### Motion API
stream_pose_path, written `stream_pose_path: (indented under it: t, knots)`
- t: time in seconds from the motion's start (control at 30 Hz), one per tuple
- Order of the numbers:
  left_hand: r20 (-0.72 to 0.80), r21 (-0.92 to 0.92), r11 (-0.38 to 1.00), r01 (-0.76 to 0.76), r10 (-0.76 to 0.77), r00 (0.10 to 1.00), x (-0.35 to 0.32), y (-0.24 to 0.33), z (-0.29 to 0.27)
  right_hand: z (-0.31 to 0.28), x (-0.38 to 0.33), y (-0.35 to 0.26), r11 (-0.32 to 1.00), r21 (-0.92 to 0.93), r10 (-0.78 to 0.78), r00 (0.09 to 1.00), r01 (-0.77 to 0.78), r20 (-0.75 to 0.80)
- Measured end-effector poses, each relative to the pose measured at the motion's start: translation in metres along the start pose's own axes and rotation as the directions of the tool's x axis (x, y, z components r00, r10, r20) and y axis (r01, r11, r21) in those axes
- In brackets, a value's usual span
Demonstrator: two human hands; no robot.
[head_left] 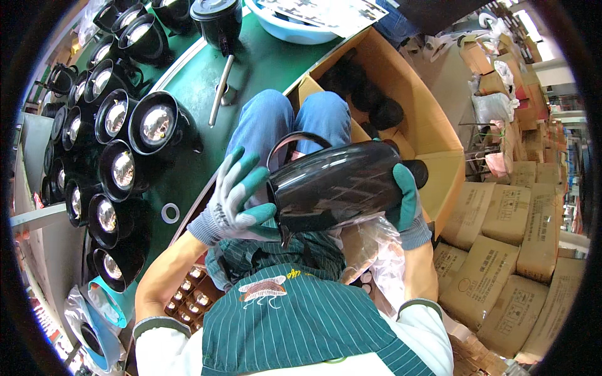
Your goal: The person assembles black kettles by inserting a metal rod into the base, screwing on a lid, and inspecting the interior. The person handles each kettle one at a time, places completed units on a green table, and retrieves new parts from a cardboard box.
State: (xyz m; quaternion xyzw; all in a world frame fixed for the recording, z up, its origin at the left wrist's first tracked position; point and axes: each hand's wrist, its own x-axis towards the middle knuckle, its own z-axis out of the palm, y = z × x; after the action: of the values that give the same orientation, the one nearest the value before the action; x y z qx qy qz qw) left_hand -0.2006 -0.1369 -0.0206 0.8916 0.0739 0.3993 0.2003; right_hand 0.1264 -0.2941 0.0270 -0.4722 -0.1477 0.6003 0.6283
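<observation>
A glossy black thermos jug lies on its side above my lap, its mouth end to the left and its curved handle on the far side. My right hand, in a grey and green glove, grips the base end at the right. At the mouth end my left hand, gloved alike, has its fingers spread, with the thumb side close against the rim. Whether the left palm touches the jug I cannot tell. The jug's inside is hidden from view.
Several black jugs with silvery liners crowd the green table at left. A metal rod tool and white ring lie there. At right are an open carton of black parts and stacked cardboard boxes.
</observation>
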Motion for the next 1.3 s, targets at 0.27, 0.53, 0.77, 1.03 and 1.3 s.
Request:
stream_pose_path:
  t: [0.27,0.53,0.77,1.03,1.3]
  knots:
    - [-0.075,-0.265,0.96,0.089,-0.112,0.991,0.031,-0.013,0.006,0.038,-0.005,0.0,0.998,0.031,-0.042,0.987,0.048,-0.158]
    - [0.065,-0.77,0.277,0.575,-0.863,0.502,-0.02,0.011,0.052,0.096,-0.025,-0.006,0.707,-0.477,-0.577,0.816,0.522,0.039]
    - [0.16,-0.814,0.102,0.572,-0.907,0.389,-0.031,0.008,0.063,0.084,-0.006,-0.047,-0.227,-0.641,-0.438,0.511,0.733,0.74]
    - [0.201,-0.945,-0.064,0.32,-0.887,0.417,-0.007,0.009,0.034,0.087,0.007,-0.008,0.462,-0.747,-0.515,0.83,0.478,0.213]
    - [-0.168,-0.772,0.438,0.46,-0.839,0.517,-0.009,-0.02,0.018,0.041,0.001,-0.016,0.965,-0.227,0.152,0.987,-0.134,0.061]
